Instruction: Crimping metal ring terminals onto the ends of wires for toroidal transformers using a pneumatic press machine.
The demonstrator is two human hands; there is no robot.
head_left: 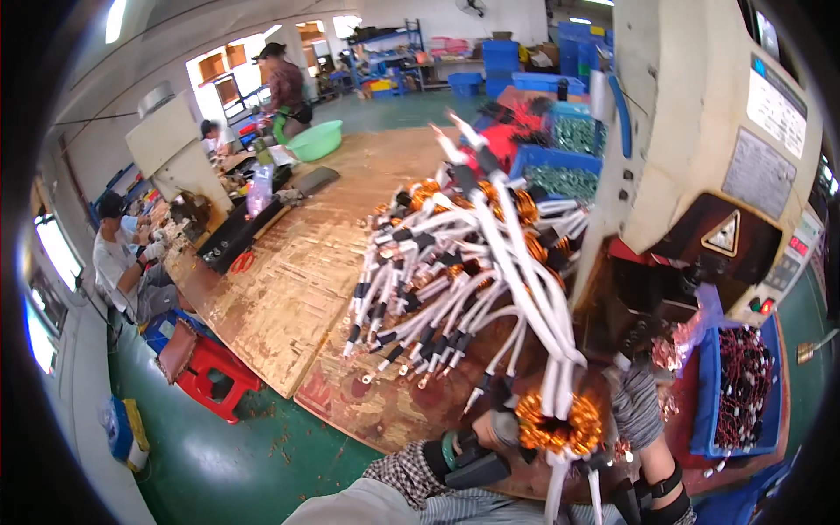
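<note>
Your left hand (497,430) is holding the coil (584,424) by the bench's (359,407) near edge; right hand (637,407), grip unclear

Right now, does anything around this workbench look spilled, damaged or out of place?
Yes: small scraps lie scattered on the green floor near the red stool, as if dropped. The wooden tabletop also looks damaged, with pale, rough patches where its surface seems worn away.
</note>
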